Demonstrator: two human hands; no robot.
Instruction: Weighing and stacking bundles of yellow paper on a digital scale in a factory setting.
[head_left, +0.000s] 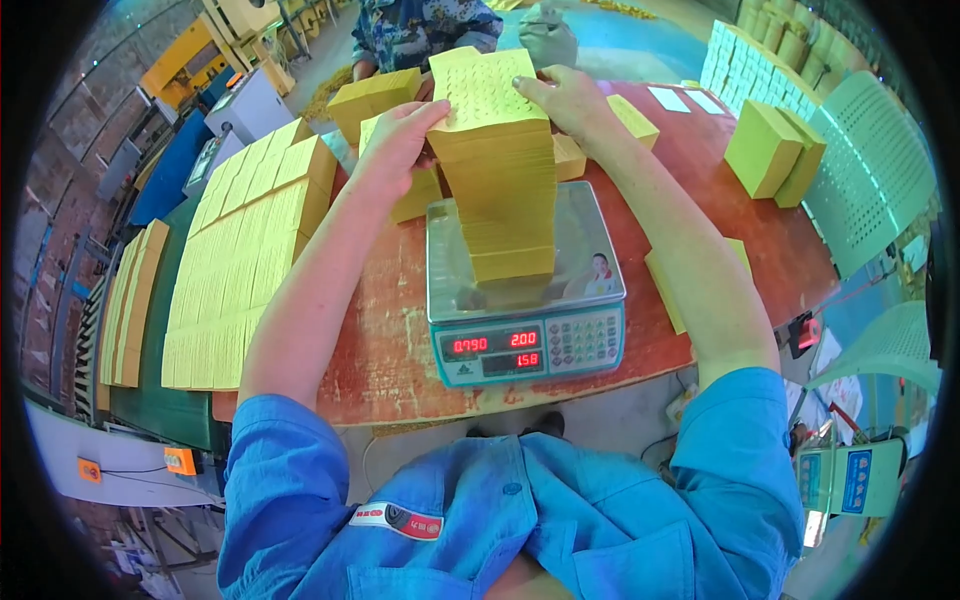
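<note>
A tall stack of yellow paper (498,195) stands on the metal pan of a digital scale (525,350), with red lit digits and a keypad on its near side. The top sheet has rows of small punched marks. My left hand (400,140) grips the upper left edge of the stack, its thumb lying at the top corner. At the upper right edge my right hand (568,105) holds on too, thumb pressed on the top sheet. The fingers of both hands are partly hidden behind the paper.
Long rows of yellow paper blocks (245,270) fill the green surface at left. More blocks (375,100) lie behind the scale and at the right (770,150), on the red table (385,350). Across the table is a person in camouflage clothing (425,30). A perforated green chair (875,170) stands at right.
</note>
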